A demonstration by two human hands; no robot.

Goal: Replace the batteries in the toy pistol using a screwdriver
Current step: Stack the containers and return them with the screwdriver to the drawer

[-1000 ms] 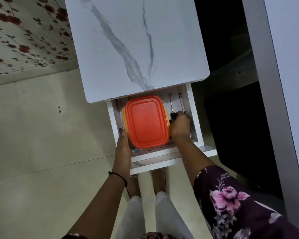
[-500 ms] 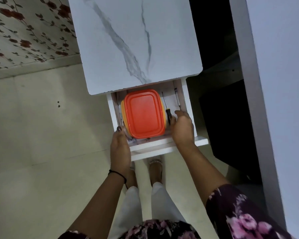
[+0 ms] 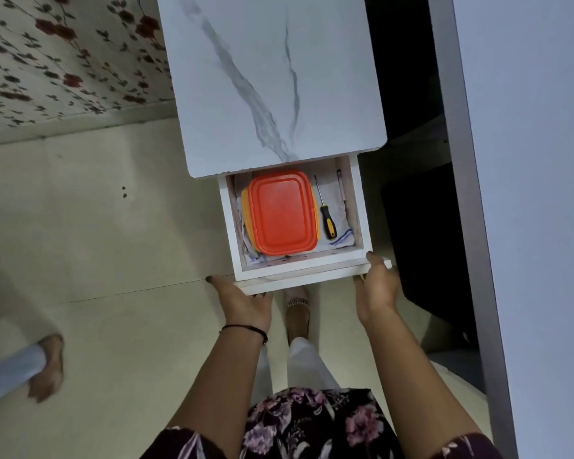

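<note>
A screwdriver (image 3: 325,213) with a black and yellow handle lies in the open white drawer (image 3: 358,207), on a cloth, right of an orange lidded box (image 3: 280,212). A pen (image 3: 340,187) lies along the drawer's right wall. My left hand (image 3: 242,301) rests against the left end of the drawer front (image 3: 299,276), fingers beneath it and thumb out to the left. At the front's right corner my right hand (image 3: 376,286) grips it, thumb on top and fingers below. No toy pistol or batteries show.
The drawer hangs under a white marble-patterned tabletop (image 3: 272,77). A grey panel (image 3: 511,193) rises on the right with a dark gap beside it. Another person's foot (image 3: 47,369) stands on the floor at the left. My feet are below the drawer.
My hands have left the orange box and the screwdriver and drawn back to the drawer front. The screwdriver now lies free in the drawer.
</note>
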